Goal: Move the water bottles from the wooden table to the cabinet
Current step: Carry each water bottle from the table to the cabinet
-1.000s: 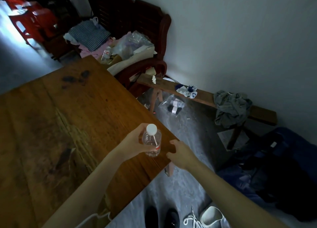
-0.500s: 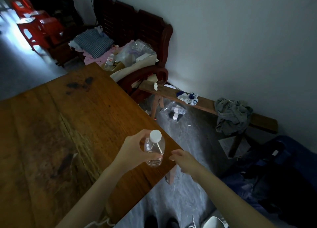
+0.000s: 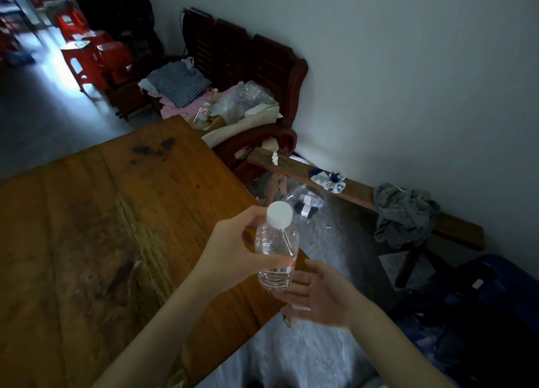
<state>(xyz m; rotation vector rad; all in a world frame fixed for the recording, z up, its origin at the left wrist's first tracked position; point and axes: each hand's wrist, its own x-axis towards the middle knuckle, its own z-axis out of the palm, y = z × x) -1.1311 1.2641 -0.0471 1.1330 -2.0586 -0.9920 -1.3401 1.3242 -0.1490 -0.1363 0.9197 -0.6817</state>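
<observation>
Since a moment ago the water bottle (image 3: 276, 250) has come up off the wooden table (image 3: 116, 227) and now hangs in the air at the lower middle of the frame, over the table's near corner. The left hand (image 3: 233, 259) grips it round the body, fingers and thumb curled about the clear plastic below the white cap. The right hand (image 3: 320, 297) has turned palm-up and slid in just under the bottle's base, fingers spread and relaxed, holding nothing; whether it touches the bottom I can't quite tell.

So this one bottle is lifted but not yet carried anywhere. No cabinet shows from here, so I'd say the walk and the setting down are all left. The stretch of tabletop in view, running to the left edge, bears no other bottles.
</observation>
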